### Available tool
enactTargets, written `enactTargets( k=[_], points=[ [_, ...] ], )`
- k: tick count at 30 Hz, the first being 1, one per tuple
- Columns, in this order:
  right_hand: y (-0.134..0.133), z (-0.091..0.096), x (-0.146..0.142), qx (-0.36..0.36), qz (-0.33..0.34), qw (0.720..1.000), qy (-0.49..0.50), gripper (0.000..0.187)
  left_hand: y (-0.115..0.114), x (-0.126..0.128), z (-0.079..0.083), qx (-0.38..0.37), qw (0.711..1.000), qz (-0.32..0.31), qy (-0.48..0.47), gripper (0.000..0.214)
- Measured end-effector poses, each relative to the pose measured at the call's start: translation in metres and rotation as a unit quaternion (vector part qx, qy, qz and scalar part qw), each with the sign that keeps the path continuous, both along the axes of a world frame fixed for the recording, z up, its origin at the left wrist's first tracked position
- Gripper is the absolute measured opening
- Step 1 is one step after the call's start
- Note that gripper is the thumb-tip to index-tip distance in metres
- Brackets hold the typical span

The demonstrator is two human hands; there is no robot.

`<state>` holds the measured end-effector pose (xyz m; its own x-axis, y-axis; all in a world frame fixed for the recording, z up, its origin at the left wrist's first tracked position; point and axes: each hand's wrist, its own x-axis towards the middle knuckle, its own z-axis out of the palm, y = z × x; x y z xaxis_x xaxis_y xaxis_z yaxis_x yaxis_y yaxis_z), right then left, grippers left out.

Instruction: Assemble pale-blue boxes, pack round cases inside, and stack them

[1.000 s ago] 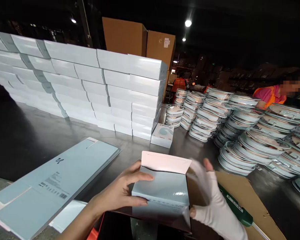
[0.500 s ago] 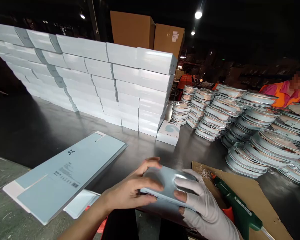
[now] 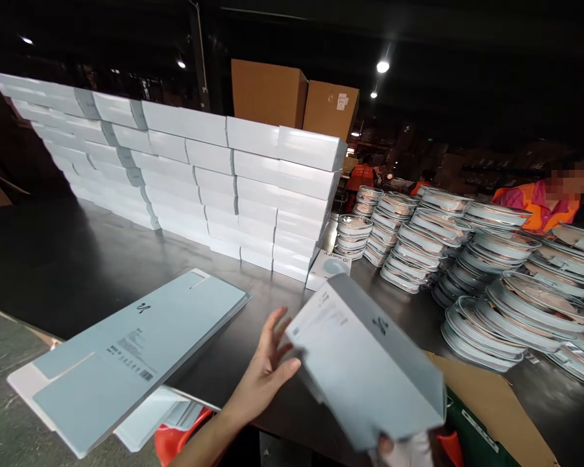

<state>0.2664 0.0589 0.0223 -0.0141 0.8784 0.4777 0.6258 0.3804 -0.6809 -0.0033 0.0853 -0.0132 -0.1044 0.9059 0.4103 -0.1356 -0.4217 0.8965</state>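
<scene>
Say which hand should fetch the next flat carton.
Left, probably. The left hand is open beside the box and nearer the flat cartons; the gloved right hand holds the box from below.

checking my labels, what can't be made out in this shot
Head view, right hand: mostly behind the box, cut off by bottom edge; grip unclear.
Head view, green tool: largely covered by the box.
Head view, print on the flat carton: too small to read.

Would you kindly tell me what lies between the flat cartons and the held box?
In the head view, the left hand lies there, fingers spread, thumb at the edge of the box; the rest is bare dark table up to the flat cartons.
</scene>
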Motion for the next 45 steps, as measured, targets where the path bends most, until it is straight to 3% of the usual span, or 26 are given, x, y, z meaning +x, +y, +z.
enactTargets(
  k=[2, 4, 5, 7, 11, 14, 16, 19, 21, 24, 26, 29, 32, 34, 37, 39, 40, 41, 43, 44, 45],
  points=[
    [0.023, 0.023, 0.0, 0.0, -0.075, 0.996, -0.049, 0.041, 0.003, -0.018, 0.006, -0.01, 0.999, 0.04, 0.025, 0.054],
    [0.064, 0.046, -0.006, 0.005, -0.134, 0.985, -0.11, 0.055, 0.004, -0.045, 0.014, -0.012, 0.995, 0.078, 0.057, 0.029],
    [0.089, 0.056, -0.01, 0.008, -0.15, 0.978, -0.145, 0.064, 0.004, -0.059, 0.017, -0.012, 0.993, 0.093, 0.071, 0.023],
    [0.143, 0.068, -0.025, 0.006, -0.139, 0.964, -0.226, 0.059, 0.003, -0.085, 0.021, -0.01, 0.986, 0.127, 0.106, 0.022],
    [0.221, 0.064, -0.057, -0.02, -0.115, 0.931, -0.346, 0.044, -0.004, -0.125, 0.016, -0.009, 0.953, 0.21, 0.219, 0.027],
    [0.24, 0.051, -0.071, -0.035, -0.104, 0.917, -0.384, 0.046, -0.009, -0.152, 0.01, -0.008, 0.92, 0.263, 0.29, 0.033],
    [0.234, 0.048, -0.073, -0.03, -0.084, 0.915, -0.393, 0.048, -0.009, -0.174, 0.012, -0.017, 0.884, 0.307, 0.353, 0.04],
    [0.203, 0.055, -0.075, -0.013, -0.067, 0.924, -0.376, 0.055, 0.004, -0.211, 0.022, -0.064, 0.812, 0.371, 0.445, 0.054],
    [0.167, 0.064, -0.081, -0.015, -0.032, 0.936, -0.351, 0.048, 0.019, -0.234, 0.026, -0.111, 0.776, 0.404, 0.472, 0.058],
    [0.096, 0.073, -0.09, -0.043, 0.114, 0.942, -0.313, 0.022, 0.043, -0.259, 0.023, -0.194, 0.722, 0.41, 0.523, 0.051],
    [0.05, 0.074, -0.092, -0.034, 0.191, 0.939, -0.284, 0.017, 0.052, -0.265, 0.021, -0.224, 0.691, 0.4, 0.559, 0.042],
    [0.0, 0.07, -0.087, 0.087, 0.203, 0.946, -0.239, 0.022, 0.048, -0.262, 0.031, -0.205, 0.647, 0.416, 0.605, 0.04],
    [-0.022, 0.066, -0.081, 0.247, 0.124, 0.924, -0.264, 0.024, 0.024, -0.247, 0.056, -0.135, 0.622, 0.446, 0.629, 0.051],
    [-0.027, 0.068, -0.083, 0.328, 0.042, 0.896, -0.297, 0.021, 0.001, -0.226, 0.074, -0.089, 0.622, 0.451, 0.634, 0.056],
    [-0.029, 0.069, -0.091, 0.384, -0.026, 0.87, -0.308, 0.014, -0.038, -0.177, 0.092, 0.007, 0.645, 0.412, 0.644, 0.039],
    [-0.03, 0.066, -0.095, 0.379, -0.038, 0.873, -0.305, 0.021, -0.06, -0.143, 0.097, 0.204, 0.702, 0.347, 0.588, 0.026],
    [-0.031, 0.063, -0.094, 0.351, -0.036, 0.889, -0.292, 0.027, -0.069, -0.128, 0.097, 0.246, 0.729, 0.326, 0.549, 0.024],
    [-0.032, 0.06, -0.091, 0.292, -0.014, 0.919, -0.263, 0.029, -0.075, -0.117, 0.096, 0.274, 0.751, 0.313, 0.513, 0.022],
    [-0.034, 0.055, -0.079, 0.074, 0.096, 0.981, -0.154, 0.027, -0.083, -0.103, 0.09, 0.258, 0.793, 0.299, 0.463, 0.022],
    [-0.035, 0.055, -0.072, -0.066, 0.17, 0.98, -0.08, 0.024, -0.084, -0.099, 0.084, 0.233, 0.813, 0.289, 0.448, 0.02],
    [-0.037, 0.056, -0.064, -0.2, 0.242, 0.95, -0.007, 0.023, -0.085, -0.096, 0.077, 0.202, 0.834, 0.27, 0.438, 0.017]
  ],
)
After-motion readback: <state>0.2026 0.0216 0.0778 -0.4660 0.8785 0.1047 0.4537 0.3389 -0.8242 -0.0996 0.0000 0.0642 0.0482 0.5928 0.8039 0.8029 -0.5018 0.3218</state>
